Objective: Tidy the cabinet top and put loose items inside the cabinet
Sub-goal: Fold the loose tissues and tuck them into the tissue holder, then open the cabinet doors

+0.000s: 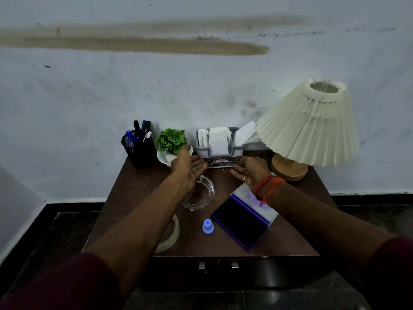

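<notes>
Hands stretch forward over the brown cabinet top [134, 209], both with fingers straight and palms turned inward toward each other, holding nothing. The left hand [190, 167] hovers above a glass ashtray [201, 198], its fingertips at the left front corner of the grey napkin organiser [220, 151]; the right hand [251, 173], with a ring and an orange thread at the wrist, sits at the organiser's right front corner. Whether either hand touches the organiser cannot be told. The organiser stands at the back by the wall, between a small green plant [171, 139] in a white pot and a pleated lamp [312, 121]; a black mesh pen holder [139, 151] stands left of the plant. Nearer the front edge lie a roll of clear tape [173, 231], partly under the left forearm, a small blue cap [208, 227] and an open purple ink pad [241, 222]. Below, the cabinet doors are closed, two metal handles [202, 265] side by side
</notes>
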`<state>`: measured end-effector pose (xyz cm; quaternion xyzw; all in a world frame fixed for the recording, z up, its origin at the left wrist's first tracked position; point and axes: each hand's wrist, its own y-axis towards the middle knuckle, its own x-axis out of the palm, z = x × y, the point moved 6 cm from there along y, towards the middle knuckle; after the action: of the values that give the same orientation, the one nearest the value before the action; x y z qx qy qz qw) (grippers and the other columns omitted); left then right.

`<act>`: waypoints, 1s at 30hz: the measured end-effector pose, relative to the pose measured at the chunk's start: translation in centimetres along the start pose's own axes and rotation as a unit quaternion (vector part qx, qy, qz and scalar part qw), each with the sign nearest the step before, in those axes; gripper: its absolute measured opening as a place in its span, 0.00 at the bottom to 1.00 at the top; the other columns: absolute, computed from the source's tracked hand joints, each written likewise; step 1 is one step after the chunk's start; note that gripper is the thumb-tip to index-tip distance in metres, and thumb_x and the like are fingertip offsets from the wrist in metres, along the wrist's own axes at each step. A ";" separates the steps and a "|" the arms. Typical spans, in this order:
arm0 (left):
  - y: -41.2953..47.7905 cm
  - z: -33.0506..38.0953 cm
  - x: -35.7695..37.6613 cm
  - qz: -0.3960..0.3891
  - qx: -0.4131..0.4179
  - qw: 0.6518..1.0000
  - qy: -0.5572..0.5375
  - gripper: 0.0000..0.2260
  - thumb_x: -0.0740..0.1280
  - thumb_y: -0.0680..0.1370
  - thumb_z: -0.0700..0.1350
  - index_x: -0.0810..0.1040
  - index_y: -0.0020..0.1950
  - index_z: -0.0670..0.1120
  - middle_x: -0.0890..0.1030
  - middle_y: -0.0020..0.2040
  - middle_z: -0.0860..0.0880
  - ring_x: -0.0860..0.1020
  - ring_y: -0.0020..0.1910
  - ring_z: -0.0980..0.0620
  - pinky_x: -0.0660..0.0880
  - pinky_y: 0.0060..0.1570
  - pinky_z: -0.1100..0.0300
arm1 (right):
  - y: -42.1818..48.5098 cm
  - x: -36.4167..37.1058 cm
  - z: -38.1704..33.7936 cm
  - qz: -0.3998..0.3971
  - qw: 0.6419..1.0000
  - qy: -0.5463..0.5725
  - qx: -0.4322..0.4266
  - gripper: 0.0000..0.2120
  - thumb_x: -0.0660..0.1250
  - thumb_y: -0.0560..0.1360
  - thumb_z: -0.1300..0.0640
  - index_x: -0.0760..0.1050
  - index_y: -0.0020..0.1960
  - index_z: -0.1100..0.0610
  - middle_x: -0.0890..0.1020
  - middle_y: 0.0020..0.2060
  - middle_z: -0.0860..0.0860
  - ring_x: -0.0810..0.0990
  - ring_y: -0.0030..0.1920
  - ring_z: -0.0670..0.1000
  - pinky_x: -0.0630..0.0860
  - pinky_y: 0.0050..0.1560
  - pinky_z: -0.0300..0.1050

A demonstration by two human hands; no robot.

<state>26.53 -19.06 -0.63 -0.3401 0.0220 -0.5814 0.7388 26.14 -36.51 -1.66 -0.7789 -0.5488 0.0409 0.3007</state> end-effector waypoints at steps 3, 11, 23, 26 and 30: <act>-0.7 -0.2 0.0 0.002 0.002 1.000 0.003 0.25 0.60 0.79 0.53 0.72 0.65 0.33 0.77 0.62 0.36 0.78 0.59 0.41 0.78 0.53 0.55 | -0.5 -0.4 -0.2 -0.010 1.000 -0.013 -0.006 0.16 0.55 0.79 0.66 0.72 0.65 0.63 0.78 0.59 0.58 0.77 0.53 0.53 0.79 0.39 0.44; -4.3 -2.9 4.3 -0.039 -0.003 0.998 0.043 0.24 0.59 0.80 0.53 0.74 0.64 0.35 0.79 0.59 0.37 0.79 0.53 0.42 0.78 0.45 0.57 | -4.0 -5.2 -0.6 -0.044 0.999 0.020 0.006 0.18 0.51 0.82 0.65 0.64 0.70 0.66 0.71 0.66 0.62 0.71 0.68 0.60 0.73 0.63 0.52; -5.5 -7.2 14.0 -0.122 -0.062 0.991 0.002 0.23 0.59 0.80 0.52 0.72 0.65 0.34 0.75 0.65 0.35 0.74 0.64 0.40 0.73 0.64 0.52 | -3.3 -16.8 -4.4 0.089 0.990 0.100 -0.050 0.04 0.63 0.78 0.61 0.75 0.47 0.61 0.79 0.46 0.56 0.79 0.48 0.53 0.78 0.48 0.48; -4.5 -7.1 14.7 -0.128 -0.060 0.990 0.002 0.22 0.58 0.81 0.52 0.71 0.64 0.35 0.73 0.66 0.36 0.72 0.66 0.40 0.71 0.66 0.51 | -2.5 -17.2 -4.3 0.096 0.990 0.097 -0.036 0.05 0.63 0.78 0.59 0.75 0.45 0.58 0.80 0.43 0.54 0.79 0.47 0.52 0.77 0.51 0.48; -3.3 -7.3 15.3 -0.138 -0.074 0.987 0.027 0.16 0.56 0.82 0.51 0.71 0.55 0.38 0.73 0.61 0.38 0.71 0.66 0.39 0.70 0.67 0.49 | -1.7 -16.7 -4.0 0.083 0.990 0.111 -0.022 0.05 0.62 0.78 0.59 0.74 0.46 0.60 0.78 0.41 0.54 0.78 0.45 0.52 0.76 0.56 0.50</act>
<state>25.60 -36.17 1.05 -0.3779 0.0381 -0.6835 0.6234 19.72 -52.58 -1.97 -0.8280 -0.4458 -0.0327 0.3385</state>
